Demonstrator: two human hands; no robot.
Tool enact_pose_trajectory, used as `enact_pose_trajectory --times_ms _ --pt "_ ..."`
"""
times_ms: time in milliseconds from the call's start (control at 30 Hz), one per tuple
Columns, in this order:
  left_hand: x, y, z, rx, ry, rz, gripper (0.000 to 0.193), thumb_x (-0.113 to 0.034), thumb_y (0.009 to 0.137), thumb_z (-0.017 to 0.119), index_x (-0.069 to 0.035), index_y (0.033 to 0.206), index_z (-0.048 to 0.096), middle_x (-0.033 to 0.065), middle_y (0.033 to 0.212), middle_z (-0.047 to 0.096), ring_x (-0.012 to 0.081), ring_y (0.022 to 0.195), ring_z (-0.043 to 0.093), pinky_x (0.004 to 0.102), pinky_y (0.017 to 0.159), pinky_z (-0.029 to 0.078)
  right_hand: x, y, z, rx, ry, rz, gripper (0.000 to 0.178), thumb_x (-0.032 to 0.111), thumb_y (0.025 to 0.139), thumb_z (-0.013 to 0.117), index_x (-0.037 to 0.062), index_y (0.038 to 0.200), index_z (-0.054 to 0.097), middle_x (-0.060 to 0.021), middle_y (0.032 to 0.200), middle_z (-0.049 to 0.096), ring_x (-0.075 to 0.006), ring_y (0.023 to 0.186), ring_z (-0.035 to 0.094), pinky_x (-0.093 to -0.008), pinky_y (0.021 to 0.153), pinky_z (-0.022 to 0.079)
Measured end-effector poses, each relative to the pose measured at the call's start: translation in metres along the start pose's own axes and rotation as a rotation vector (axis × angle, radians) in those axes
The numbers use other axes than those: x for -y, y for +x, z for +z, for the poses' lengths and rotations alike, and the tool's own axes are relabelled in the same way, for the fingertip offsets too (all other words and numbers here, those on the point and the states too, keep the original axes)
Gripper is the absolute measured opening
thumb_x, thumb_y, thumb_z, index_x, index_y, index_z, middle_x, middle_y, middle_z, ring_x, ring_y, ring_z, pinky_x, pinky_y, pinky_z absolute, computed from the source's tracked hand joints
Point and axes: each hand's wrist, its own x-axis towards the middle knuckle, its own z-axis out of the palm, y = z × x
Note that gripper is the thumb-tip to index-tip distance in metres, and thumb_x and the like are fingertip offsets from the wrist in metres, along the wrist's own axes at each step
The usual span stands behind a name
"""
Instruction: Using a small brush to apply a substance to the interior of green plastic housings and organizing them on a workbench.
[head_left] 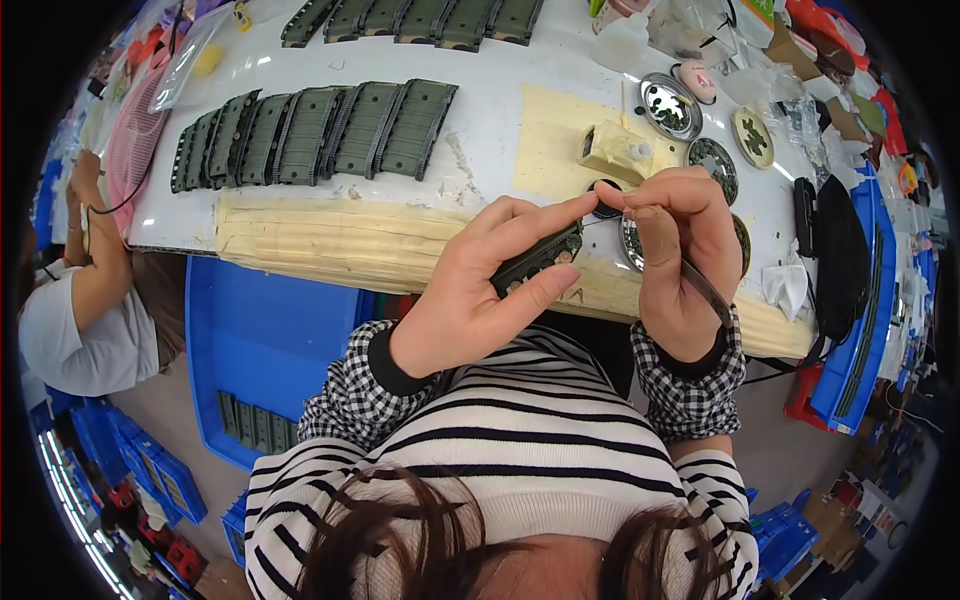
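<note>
My left hand (470, 285) is closed around a dark green moulded part (542, 262) with ribbed, detailed edges, held above the table's padded front edge. Thumb and fingers lie along its two sides, and much of it is hidden. My right hand (700, 245) grips slim metal tweezers (708, 293), whose rear end sticks out beside the palm. A brownish cover wraps the right thumb. Both index fingertips meet over a small dark round dish (606, 196). Whether a tiny piece sits between them is too small to tell.
Rows of similar green parts (310, 135) lie on the white table, left and far. Metal dishes (670, 105) of small green pieces and a cream block (620, 150) stand to the right. A blue bin (270, 310) sits below left. Another person (85, 310) works at far left.
</note>
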Motion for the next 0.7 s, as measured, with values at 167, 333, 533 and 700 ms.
enact_pose_trajectory --times_ms 167,333,533,700 --pt "0.001 0.0 0.0 -0.001 0.007 0.019 0.05 -0.009 0.09 0.061 -0.006 0.139 0.051 0.006 0.101 0.055 0.0132 0.087 0.048 0.0247 0.08 0.039 0.001 0.0 0.0 0.007 -0.018 0.007 0.007 -0.003 0.092 0.061 -0.0033 0.098 0.061 -0.0086 0.087 0.058 -0.0122 0.071 0.058 -0.0218 0.063 0.047" --pt "0.0 -0.001 -0.003 0.017 0.006 -0.033 0.05 -0.012 0.093 0.06 -0.004 0.141 0.048 0.0062 0.109 0.056 0.0134 0.095 0.051 0.0245 0.085 0.04 -0.001 0.001 -0.001 -0.103 0.066 0.06 0.005 0.0 0.095 0.058 -0.0027 0.099 0.06 -0.0075 0.088 0.059 -0.0101 0.069 0.057 -0.0219 0.066 0.048" --pt "0.021 -0.004 -0.002 0.014 -0.526 -0.119 0.059 -0.03 0.101 0.051 0.004 0.146 0.033 0.0161 0.14 0.049 0.021 0.124 0.052 0.033 0.104 0.04 -0.022 0.022 -0.02 -0.203 -0.662 -0.082 0.007 -0.001 0.09 0.061 0.0034 0.094 0.064 -0.0089 0.085 0.057 -0.0209 0.069 0.063 -0.0305 0.057 0.047" --pt "0.033 -0.006 -0.008 0.088 -0.533 -0.049 0.061 -0.038 0.102 0.047 0.004 0.145 0.033 0.0243 0.141 0.047 0.0309 0.124 0.053 0.0402 0.104 0.041 -0.039 0.017 -0.023 -0.072 -0.706 -0.033 0.012 0.003 0.086 0.066 0.0059 0.098 0.065 -0.0099 0.09 0.058 -0.0273 0.071 0.061 -0.0359 0.06 0.049"
